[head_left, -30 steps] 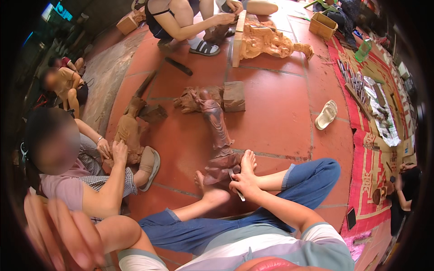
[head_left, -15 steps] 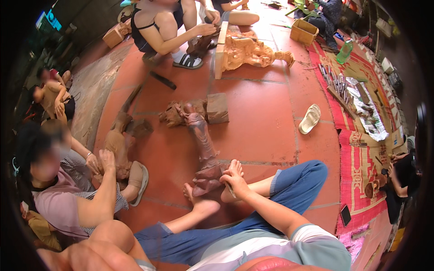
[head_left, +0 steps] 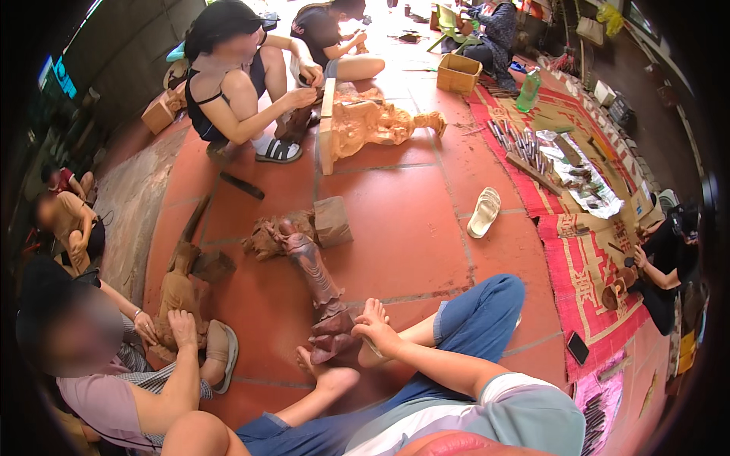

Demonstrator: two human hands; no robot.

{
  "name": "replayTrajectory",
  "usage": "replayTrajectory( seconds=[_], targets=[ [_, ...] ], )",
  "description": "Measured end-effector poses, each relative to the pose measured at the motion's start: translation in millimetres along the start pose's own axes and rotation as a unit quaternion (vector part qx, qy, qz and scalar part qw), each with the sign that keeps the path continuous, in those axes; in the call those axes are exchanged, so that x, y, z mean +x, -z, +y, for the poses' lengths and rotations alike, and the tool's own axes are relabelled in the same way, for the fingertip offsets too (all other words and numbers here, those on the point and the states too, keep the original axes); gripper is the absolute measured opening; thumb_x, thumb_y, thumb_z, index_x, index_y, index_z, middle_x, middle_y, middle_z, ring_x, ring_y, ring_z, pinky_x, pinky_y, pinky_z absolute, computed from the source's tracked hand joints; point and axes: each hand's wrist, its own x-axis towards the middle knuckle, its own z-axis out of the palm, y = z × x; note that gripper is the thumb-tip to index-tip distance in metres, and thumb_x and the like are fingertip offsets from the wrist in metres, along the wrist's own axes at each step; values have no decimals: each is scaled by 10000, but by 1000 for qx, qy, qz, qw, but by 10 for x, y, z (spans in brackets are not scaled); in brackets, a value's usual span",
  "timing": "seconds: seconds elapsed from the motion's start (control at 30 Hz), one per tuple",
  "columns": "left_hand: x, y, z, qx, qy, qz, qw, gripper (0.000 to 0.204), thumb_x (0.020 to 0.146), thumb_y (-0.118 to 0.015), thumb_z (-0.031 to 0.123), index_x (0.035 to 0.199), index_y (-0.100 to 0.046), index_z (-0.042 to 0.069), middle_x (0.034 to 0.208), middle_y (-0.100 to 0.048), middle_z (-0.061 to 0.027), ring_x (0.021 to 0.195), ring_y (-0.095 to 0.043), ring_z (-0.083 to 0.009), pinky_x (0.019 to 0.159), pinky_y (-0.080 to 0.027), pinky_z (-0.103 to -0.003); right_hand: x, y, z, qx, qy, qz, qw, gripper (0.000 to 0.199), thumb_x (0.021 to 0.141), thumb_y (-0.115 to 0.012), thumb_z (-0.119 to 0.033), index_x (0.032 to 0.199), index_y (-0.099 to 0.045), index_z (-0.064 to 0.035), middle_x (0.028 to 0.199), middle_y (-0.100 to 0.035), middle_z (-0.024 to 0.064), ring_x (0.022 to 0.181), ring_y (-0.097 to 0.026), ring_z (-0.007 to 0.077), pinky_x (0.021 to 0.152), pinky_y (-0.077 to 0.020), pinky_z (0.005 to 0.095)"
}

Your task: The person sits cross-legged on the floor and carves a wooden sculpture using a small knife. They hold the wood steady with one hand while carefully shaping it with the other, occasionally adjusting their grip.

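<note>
A dark reddish-brown carved wooden figure point(head_left: 313, 266) lies in front of me. Its upper end rests on a rough piece of wood point(head_left: 266, 237) beside a square block point(head_left: 333, 221), and its base is between my bare feet. My right hand point(head_left: 377, 336) is closed just right of the base, over my right foot. A thin tool point(head_left: 372, 349) shows below its fingers, mostly hidden by the hand. Of my left arm, only the bent elbow point(head_left: 199, 436) shows at the lower edge; the left hand is out of view.
A person at left holds a paler carving point(head_left: 181, 296). Farther off, another person squats beside a large light-wood statue point(head_left: 380, 124). A cream sandal point(head_left: 484, 212) lies on the tiles. Right, a red mat point(head_left: 559, 251) bears several chisels point(head_left: 525, 147), a green bottle point(head_left: 528, 90) and a phone point(head_left: 578, 348).
The whole view has shifted, so floor objects appear farther left. My left forearm has gone out of the lower left corner. My right hand stays by the figure's base.
</note>
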Motion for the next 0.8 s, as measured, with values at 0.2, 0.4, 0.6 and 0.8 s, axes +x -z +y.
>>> replayTrajectory(
  seconds=[0.2, 0.4, 0.6, 0.8],
  targets=[
    [-707, -356, -721, 84, -15, -54, 995, 149, 793, -649, 105, 933, -640, 55, 737, -601, -54, 685, -591, -164, 668, -483, -324, -124, -438, 307, -113, -141, 103, 978, 153, 867, -514, -157, 976, -612, -112, 1086, -546, 220, 1079, -467, 385, 920, -400, 404],
    [-1104, -437, -710, 218, 14, -173, 960, 137, 816, -614, 153, 880, -669, 46, 751, -632, -63, 717, -607, -156, 733, -495, -346, -4, -78, -402, -64, 5, 37, 997, 114, 820, -503, -122, 833, -617, -124, 988, -546, 176, 1025, -511, 356, 879, -397, 438],
    [-2062, -482, -988, 287, 313, -151, 893, 190, 871, -568, 170, 884, -690, 26, 802, -674, -54, 752, -628, -140, 762, -513, -344, -117, -558, 448, -144, -210, 86, 963, 282, 870, -490, -193, 1057, -477, 18, 1221, -415, 229, 1177, -400, 393, 1043, -239, 431],
    [-3806, -661, -968, -90, 822, 307, 471, 439, 1009, -408, 408, 1183, -516, 20, 1047, -629, -135, 818, -642, -233, 724, -545, -363, -147, -183, -143, -32, -37, -51, 997, 128, 821, -570, -162, 926, -597, -94, 1254, -419, 330, 1223, -386, 469, 1075, -185, 561]
  ],
)
